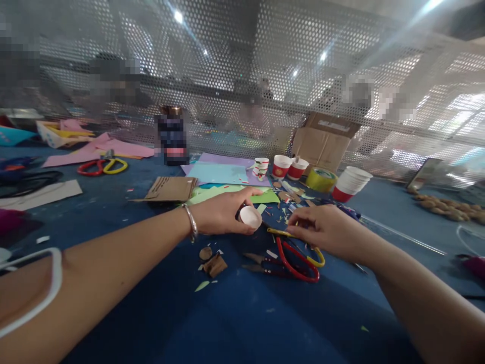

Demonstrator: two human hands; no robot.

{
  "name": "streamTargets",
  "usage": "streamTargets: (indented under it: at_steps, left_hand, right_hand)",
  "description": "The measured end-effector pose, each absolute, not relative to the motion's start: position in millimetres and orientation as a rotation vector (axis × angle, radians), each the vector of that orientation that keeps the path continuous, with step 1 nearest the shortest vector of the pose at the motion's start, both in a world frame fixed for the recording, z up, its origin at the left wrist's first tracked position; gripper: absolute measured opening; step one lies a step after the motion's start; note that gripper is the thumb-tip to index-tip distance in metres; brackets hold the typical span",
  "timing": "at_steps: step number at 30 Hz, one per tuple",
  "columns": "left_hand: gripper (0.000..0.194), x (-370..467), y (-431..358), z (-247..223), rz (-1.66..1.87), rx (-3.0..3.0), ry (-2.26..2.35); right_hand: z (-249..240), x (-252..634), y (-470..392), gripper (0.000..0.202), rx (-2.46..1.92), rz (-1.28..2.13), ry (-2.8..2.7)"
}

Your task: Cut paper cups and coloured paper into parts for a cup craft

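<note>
My left hand (231, 211) is closed around a small white paper cup (250, 217). Its round pale face is turned toward me, and my fingers hide most of its side. To the right, my right hand (318, 227) pinches a slim yellow tool (279, 232) whose kind I cannot make out. Just below that hand lie scissors (297, 263) with red and yellow handles, their blades pointing left. A brown cardboard disc (205, 253) and a curled cardboard scrap (215, 265) rest on the dark blue table (182, 313) under my left hand.
Behind my hands are coloured paper sheets (220, 172), red and white paper cups (281, 167), a cup stack (350, 183) and yellow tape (321, 179). Corrugated cardboard (172, 188) and a second pair of scissors (102, 166) lie left. A perforated metal screen (235, 96) borders the back.
</note>
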State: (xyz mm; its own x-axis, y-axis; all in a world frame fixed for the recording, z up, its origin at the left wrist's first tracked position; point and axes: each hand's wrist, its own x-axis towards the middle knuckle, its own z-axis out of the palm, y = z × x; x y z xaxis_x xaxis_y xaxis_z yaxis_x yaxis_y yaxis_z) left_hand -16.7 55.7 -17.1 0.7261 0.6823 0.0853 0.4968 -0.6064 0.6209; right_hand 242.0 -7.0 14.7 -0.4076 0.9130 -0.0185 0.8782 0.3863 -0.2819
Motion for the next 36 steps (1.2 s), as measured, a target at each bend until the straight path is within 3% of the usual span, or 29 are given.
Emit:
streamTargets:
  at_steps: [7, 13, 17, 22, 28, 33, 36]
  left_hand:
    - [0.079, -14, 59, -13, 0.612, 1.980, 0.856]
    - [0.045, -8, 59, -7, 0.847, 1.404, 0.814]
    - [0.033, -12, 67, -9, 0.894, 1.250, 0.754]
    - [0.036, -9, 66, -14, 0.929, 1.290, 0.730]
    - [0.069, 1, 54, -25, 1.207, 1.857, 0.813]
    - [0.061, 3, 46, -26, 1.287, 2.299, 1.041]
    - [0.054, 5, 41, -25, 1.291, 2.396, 1.097]
  right_hand:
    - [13, 240, -11, 0.023, -1.741, 0.549, -2.623]
    - [11, 237, -15, 0.007, -1.761, 0.564, -2.610]
    - [9, 235, -15, 0.010, -1.772, 0.432, -2.620]
    - [8, 238, -15, 0.011, -1.801, 0.352, -2.608]
    - [12, 243, -12, 0.004, -1.811, 0.248, -2.578]
    - [18, 222, -37, 0.025, -1.373, -0.004, -2.284]
    - [13, 205, -65, 0.029, -0.983, -0.045, -2.401]
